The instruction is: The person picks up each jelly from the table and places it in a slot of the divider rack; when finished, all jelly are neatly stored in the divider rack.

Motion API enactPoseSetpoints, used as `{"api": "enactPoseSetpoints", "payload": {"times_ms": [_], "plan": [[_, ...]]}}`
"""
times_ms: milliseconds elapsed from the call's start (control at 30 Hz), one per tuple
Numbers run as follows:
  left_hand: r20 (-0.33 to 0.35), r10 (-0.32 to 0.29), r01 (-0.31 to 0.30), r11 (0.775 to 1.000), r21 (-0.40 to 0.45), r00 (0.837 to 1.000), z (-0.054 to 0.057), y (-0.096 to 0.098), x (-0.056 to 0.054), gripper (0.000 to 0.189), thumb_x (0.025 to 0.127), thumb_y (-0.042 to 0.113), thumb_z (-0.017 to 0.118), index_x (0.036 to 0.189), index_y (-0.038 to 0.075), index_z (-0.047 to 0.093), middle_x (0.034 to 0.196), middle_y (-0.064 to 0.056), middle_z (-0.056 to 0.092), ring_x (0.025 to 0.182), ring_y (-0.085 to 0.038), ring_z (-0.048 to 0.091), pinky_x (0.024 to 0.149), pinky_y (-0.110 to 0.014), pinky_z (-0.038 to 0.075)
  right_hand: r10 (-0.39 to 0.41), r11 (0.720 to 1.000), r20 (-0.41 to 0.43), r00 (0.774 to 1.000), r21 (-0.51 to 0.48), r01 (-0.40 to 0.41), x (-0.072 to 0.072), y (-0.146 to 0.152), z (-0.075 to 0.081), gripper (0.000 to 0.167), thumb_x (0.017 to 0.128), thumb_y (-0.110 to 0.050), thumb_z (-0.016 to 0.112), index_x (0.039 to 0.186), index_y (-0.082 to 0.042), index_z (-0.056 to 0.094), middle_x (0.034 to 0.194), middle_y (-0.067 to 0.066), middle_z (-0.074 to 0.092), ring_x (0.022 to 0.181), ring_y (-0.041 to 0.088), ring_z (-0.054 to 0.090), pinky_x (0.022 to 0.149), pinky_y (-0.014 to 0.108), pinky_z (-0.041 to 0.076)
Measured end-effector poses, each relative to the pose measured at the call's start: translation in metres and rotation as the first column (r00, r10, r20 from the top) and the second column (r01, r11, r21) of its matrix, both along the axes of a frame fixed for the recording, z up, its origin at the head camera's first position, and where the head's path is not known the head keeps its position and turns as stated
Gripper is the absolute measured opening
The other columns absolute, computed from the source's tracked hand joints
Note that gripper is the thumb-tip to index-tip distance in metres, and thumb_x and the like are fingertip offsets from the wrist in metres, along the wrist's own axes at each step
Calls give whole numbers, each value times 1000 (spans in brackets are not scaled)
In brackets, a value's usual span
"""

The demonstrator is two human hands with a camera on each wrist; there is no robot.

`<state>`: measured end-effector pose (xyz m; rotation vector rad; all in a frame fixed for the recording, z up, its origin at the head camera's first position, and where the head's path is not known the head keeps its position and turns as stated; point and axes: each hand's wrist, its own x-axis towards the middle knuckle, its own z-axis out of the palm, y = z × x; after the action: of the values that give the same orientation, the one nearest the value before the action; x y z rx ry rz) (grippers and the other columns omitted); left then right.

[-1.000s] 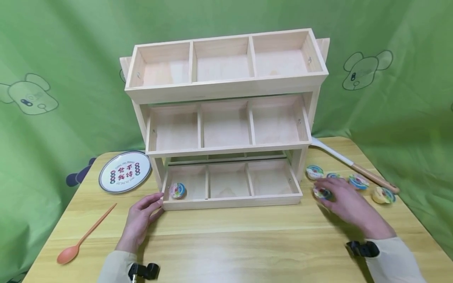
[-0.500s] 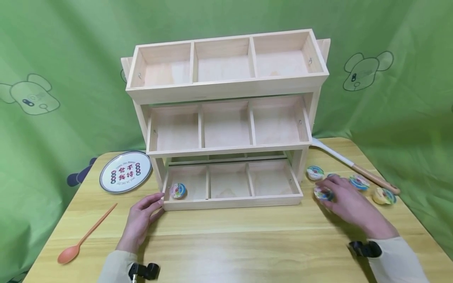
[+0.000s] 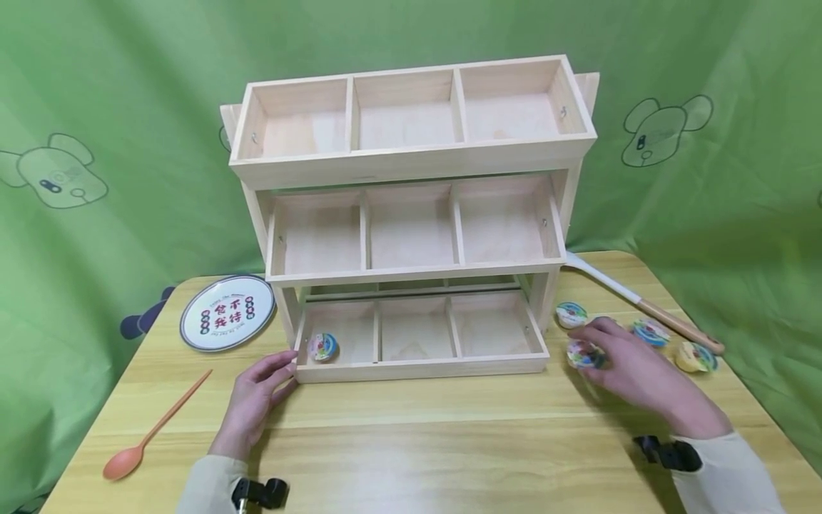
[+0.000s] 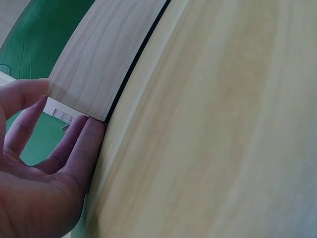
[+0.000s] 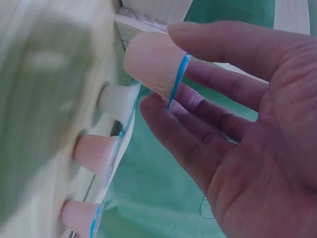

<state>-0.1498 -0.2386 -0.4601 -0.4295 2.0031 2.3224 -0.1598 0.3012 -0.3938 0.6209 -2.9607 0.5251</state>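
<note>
Head view: the right hand (image 3: 636, 371) has its grip grasping a small plastic jelly cup with a printed lid (image 3: 583, 353), just right of the lowest tray (image 3: 420, 370) of a pale wooden 3-tier rack (image 3: 411, 163) on the yellow wood-grain worktop (image 3: 417, 442). The left hand (image 3: 253, 403) touches that tray's left front corner, its grip slack rather than clenched. A similar blue-rimmed jelly cup (image 3: 322, 347) lies in the left of the tray's 3 compartments. A round white plate with red lettering (image 3: 227, 313) is left of the rack, an orange spoon (image 3: 150, 434) nearer the person, and a long white utensil with a wooden handle (image 3: 610, 282) lies to the right.

Left wrist view: the fingers (image 4: 81, 151) rest against the end of the tray's front board.

Right wrist view: thumb and fingers pinch the held cup, which is slightly tilted; 3 more pale cups (image 5: 96, 153) stand beside it on the worktop.
</note>
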Motion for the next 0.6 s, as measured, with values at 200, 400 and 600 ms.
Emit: {"api": "enactPoseSetpoints", "payload": {"times_ms": [200,400,600], "plan": [[-7,-2,2,1000,2,1000,0,-1,0,31,92,-1,64,123,-1,63,126,-15,55,109,-19,61,97,-35,53,0,1000,4,1000,4,0,1,-7,8,57,75,-12,83,126,-1,60,113,11,56,92,30,61,70,49,58],[-2,-8,8,1000,-8,1000,0,-1,1,32,92,1,65,124,-2,61,128,-16,54,108,-19,61,96,-34,53,7,1000,-1,1000,-8,-7,3,-12,14,51,75,-11,83,121,-2,62,110,9,56,92,28,61,71,44,58],[7,-18,18,1000,-22,1000,1,-2,1,35,93,4,65,127,-3,60,129,-15,54,108,-16,61,96,-33,53,33,999,-15,999,-5,-33,3,-18,20,49,76,-11,82,120,-1,62,110,9,57,90,27,62,71,43,58]]}}
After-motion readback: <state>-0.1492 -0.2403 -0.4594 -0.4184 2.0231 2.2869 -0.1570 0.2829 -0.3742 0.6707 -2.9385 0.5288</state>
